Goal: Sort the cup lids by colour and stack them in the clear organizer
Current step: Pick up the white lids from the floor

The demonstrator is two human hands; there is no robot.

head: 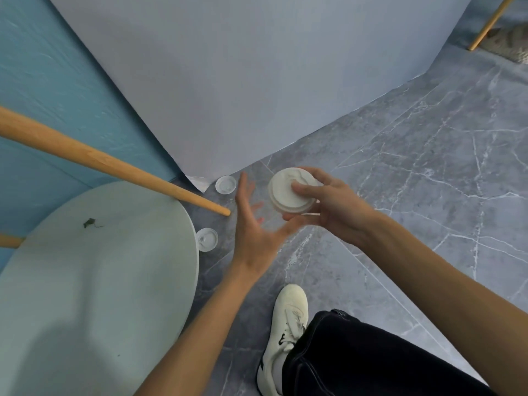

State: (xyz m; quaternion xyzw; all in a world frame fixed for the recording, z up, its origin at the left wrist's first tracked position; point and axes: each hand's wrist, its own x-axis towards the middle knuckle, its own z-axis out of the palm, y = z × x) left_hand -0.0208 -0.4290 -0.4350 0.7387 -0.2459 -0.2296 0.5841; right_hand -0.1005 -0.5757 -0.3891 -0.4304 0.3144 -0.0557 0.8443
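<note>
Two clear lids (225,184) by table edge (194,252), right grip (328,204) grasping white lid (288,192), left grip (257,224) released.

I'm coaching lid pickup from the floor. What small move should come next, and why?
Probably reach the left hand down to the clear lid by the wall. That hand is open and empty, while the right hand already grips white lids; another clear lid lies by the table.

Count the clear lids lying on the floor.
2. One clear lid lies near the bottom corner of the grey backdrop; the other clear lid sits by the round table's edge. More may be hidden under the table.
</note>
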